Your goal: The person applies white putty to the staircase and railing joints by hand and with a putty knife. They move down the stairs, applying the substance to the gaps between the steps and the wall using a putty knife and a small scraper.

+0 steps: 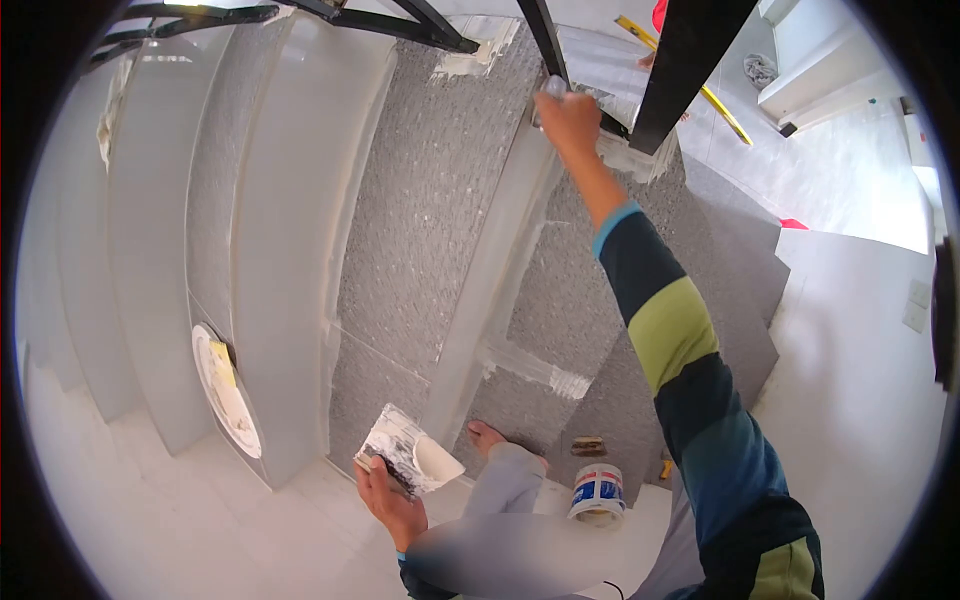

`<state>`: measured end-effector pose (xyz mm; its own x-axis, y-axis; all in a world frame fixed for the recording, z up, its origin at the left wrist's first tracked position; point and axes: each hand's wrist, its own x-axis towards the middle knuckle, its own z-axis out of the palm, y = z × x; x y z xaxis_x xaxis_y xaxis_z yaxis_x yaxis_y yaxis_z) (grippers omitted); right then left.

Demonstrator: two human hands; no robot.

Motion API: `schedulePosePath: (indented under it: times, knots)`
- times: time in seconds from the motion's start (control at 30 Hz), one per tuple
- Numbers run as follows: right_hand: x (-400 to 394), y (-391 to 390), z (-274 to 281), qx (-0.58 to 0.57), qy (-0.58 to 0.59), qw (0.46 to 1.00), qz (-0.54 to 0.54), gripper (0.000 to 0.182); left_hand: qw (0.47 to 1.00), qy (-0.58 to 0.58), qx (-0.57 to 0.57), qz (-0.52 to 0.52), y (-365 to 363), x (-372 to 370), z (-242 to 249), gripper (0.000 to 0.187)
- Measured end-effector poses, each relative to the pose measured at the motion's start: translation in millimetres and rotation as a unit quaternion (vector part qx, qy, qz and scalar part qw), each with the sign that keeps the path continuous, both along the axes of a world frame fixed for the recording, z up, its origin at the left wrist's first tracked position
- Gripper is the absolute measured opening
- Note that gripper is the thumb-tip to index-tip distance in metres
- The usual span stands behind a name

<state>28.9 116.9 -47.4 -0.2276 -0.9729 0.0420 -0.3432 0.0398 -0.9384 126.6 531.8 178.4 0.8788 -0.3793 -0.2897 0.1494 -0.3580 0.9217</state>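
Observation:
My left hand (392,502) is closed around the edge of a flat, wide putty board (428,462), smeared with white filler and dark streaks. Up at the top, my right hand (575,125) is a closed grip around a small tool with a clear handle (549,100); its working end is hidden. That hand is beside a black metal railing post (544,45), at the far end of a pale stair riser (485,270). Grey speckled treads (430,190) lie on both sides of the riser.
A filler bucket (598,490) stands near my bare foot (485,436). A round white lid (238,415) with a yellow-handled item rests on a lower step. A thick black post (690,70) rises at the upper right; a yellow level (727,117) and another person's hand (646,61) are behind it.

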Motion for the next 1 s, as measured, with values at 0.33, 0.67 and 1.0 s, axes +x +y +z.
schedulePosePath:
  times: [0.33,0.67,1.0]
  knots:
    - [-11.9,33.3,1.3,-0.018,-0.055,0.998,-0.034,0.027,0.999,-0.025,0.041,0.008,7.1,6.2,3.4,0.039]
    - [11.4,12.1,-33.4,-0.111,-0.022,0.994,0.002,0.032,0.999,-0.027,0.046,0.001,17.3,15.9,5.7,0.041]
    - [29.7,115.8,-11.0,-0.126,-0.019,0.986,0.109,0.037,0.991,-0.097,0.094,-0.02,10.3,0.9,4.7,0.04]
